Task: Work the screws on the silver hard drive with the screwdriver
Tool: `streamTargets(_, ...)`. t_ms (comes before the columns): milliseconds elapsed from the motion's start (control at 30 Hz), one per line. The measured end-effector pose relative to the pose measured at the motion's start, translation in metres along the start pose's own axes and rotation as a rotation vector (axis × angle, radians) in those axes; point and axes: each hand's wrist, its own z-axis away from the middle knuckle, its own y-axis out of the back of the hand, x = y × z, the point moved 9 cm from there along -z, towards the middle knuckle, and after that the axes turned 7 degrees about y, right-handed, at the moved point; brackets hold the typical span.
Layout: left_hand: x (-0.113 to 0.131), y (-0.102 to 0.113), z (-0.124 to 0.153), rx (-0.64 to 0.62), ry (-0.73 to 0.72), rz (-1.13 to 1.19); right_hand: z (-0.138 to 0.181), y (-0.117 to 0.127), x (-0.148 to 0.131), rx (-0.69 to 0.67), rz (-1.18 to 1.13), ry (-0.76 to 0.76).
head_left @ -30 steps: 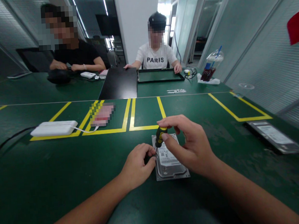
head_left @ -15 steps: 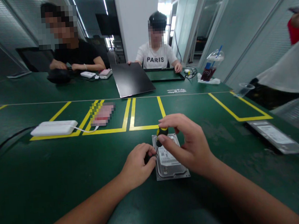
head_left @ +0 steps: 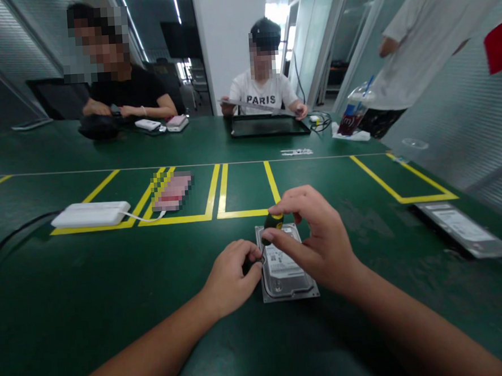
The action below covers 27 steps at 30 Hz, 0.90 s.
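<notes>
Screwdriver (head_left: 274, 228), black and yellow, stands tilted under the right hand (head_left: 318, 240), which pinches the handle with the thumb against its side and a fingertip at its top. The thin shaft (head_left: 263, 251) slants down from there toward the left hand (head_left: 234, 277), at the left edge of a hard drive (head_left: 286, 287). That drive lies flat on the green table (head_left: 155, 284) between the two hands, its white label (head_left: 281, 268) facing up beside the right thumb. The left hand has thumb and forefinger drawn close together at the drive's edge, just beside the shaft's lower end; something dark sits within their curl, and I cannot tell whether they pinch it. Well to the right of the right hand lies a second drive (head_left: 466, 228). Farther off to the left of the left hand is a white box (head_left: 90, 215), a white cable (head_left: 144, 218) running toward a pink device (head_left: 173, 191). Beyond both hands are yellow tape lines (head_left: 244, 214); past those, a person in a white shirt (head_left: 262, 88) holds a flat panel (head_left: 258, 106) over a black frame (head_left: 271, 133)
</notes>
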Motion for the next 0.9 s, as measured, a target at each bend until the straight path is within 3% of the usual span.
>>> streamTargets(900, 0.0011, 0.0000, -0.0015, -0.014, 0.013, -0.008, -0.0006, 0.0000, 0.0010, -0.006, 0.020, -0.010)
